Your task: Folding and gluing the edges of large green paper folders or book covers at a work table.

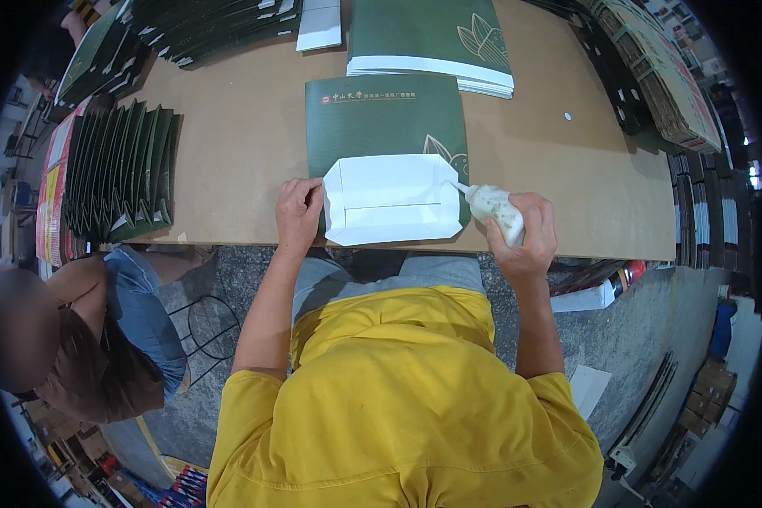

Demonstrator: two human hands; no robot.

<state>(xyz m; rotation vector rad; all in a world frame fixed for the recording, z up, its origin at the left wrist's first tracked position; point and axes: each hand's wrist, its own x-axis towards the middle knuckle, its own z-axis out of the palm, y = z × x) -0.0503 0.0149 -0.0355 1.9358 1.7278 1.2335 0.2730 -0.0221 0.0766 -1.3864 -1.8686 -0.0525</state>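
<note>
A flat green paper bag lies in front of me at the table's near edge. Its white bottom flaps are folded out into an elongated eight-sided shape. My left hand is closed at the left corner of these flaps, fingertips pinching the edge. My right hand wraps round a white squeeze glue bottle, tilted with its thin nozzle touching or just above the flaps' right side; I cannot tell which. Some of the bottle is hidden by my fingers.
More flat green bags lie stacked beyond mine. Folded green bags stand in a row at left, with further piles at far left. Tied bundles line the far right edge. A co-worker sits at my left.
</note>
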